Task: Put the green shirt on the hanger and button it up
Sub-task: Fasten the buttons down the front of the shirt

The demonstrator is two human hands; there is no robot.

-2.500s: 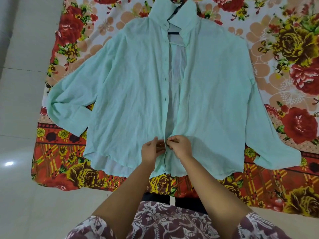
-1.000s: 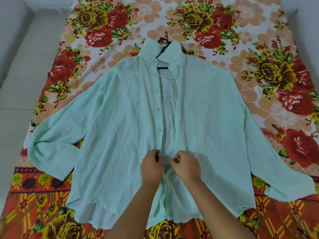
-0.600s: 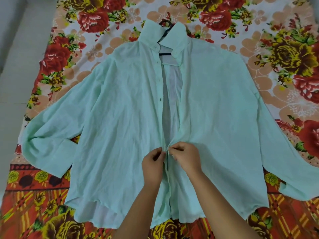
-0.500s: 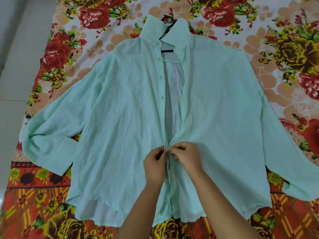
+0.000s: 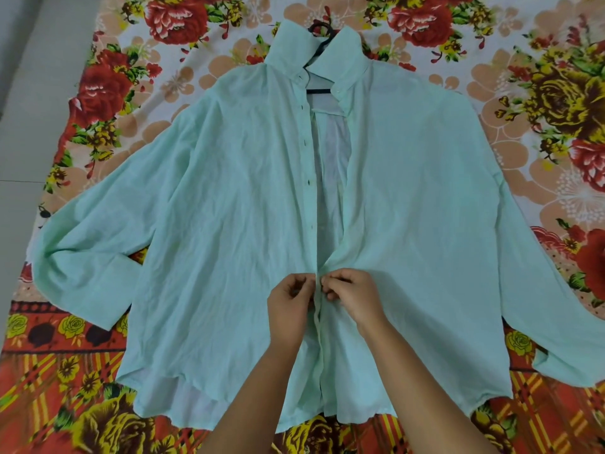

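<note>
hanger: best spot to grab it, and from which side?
Take the hanger by its hook, coming from the far side, past the collar. The hook is the only part poking clear of the shirt; the arms are under cloth, and just a short bar shows in the open neck.

2 bare forearms point(image 5: 255, 398) (uncovered as far as shows), left hand point(image 5: 288, 303), right hand point(image 5: 357, 298)

Green shirt point(image 5: 229, 224) flat, front half-open, on black hanger point(image 5: 319, 27).
</note>
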